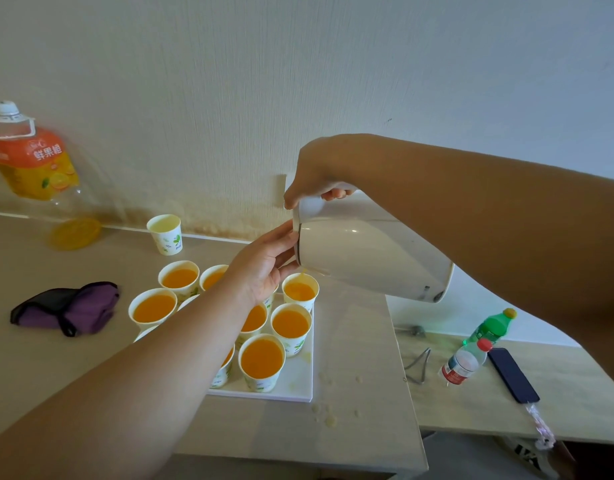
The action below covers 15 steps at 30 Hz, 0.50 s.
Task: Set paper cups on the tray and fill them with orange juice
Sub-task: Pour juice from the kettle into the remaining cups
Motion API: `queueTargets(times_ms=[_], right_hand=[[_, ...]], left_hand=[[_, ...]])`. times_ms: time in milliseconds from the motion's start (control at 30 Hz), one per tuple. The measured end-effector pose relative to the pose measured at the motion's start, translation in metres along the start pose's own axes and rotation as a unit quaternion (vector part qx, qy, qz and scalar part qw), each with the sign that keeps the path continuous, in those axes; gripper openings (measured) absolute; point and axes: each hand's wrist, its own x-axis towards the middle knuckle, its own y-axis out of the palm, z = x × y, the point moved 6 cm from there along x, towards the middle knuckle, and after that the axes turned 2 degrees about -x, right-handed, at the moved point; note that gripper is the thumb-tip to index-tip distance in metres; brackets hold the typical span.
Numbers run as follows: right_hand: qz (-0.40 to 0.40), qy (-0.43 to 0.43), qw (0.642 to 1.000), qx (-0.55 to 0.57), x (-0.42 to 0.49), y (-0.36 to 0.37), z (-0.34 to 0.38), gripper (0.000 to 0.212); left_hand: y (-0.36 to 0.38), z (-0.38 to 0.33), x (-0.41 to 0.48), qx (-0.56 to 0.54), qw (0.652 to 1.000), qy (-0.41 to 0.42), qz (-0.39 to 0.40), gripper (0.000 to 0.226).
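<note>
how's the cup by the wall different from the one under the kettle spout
The cup by the wall stands on the counter, off the tray; the cup under the spout stands on the tray. The wall cup looks pale inside, with no orange juice; the spout cup holds juice, and the kettle is pouring more in. Both are upright white paper cups with green leaf print.

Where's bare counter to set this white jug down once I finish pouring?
Bare counter lies right of the tray, up to the counter edge, and between the purple cloth and the lone cup. In front of the tray there are juice drips. The tray itself is packed with cups.
</note>
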Motion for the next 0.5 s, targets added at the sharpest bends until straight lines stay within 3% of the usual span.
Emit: queueTargets(times_ms=[500], right_hand=[[0.004,-0.007,1.000,-0.023,0.0007,-0.0002,0.0100,0.039]], left_hand=[[-0.0022,0.0008,-0.0062,-0.007,1.000,0.005,-0.004,0.022]])
